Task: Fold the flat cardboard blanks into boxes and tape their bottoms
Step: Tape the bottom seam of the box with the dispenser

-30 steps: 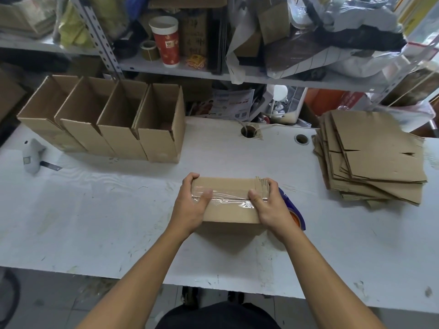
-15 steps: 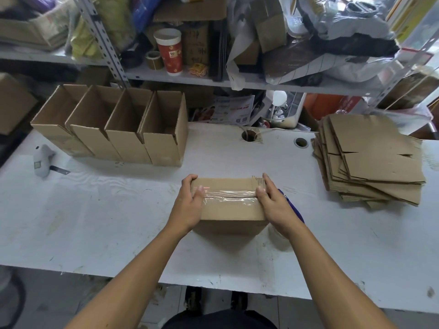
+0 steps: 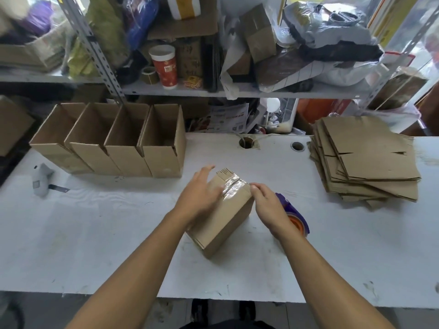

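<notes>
Clutter on the shelf and table edges

A red-and-white paper cup stands on the metal shelf, a brown tape roll just left of it. Printed leaflets lean below the shelf. A grey handheld device lies at the white table's left end.

The right hand hides most of the tape dispenser, and its fingertips seem blurred.

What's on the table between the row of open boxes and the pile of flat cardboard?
In the head view, only bare white table with two round holes.
</notes>
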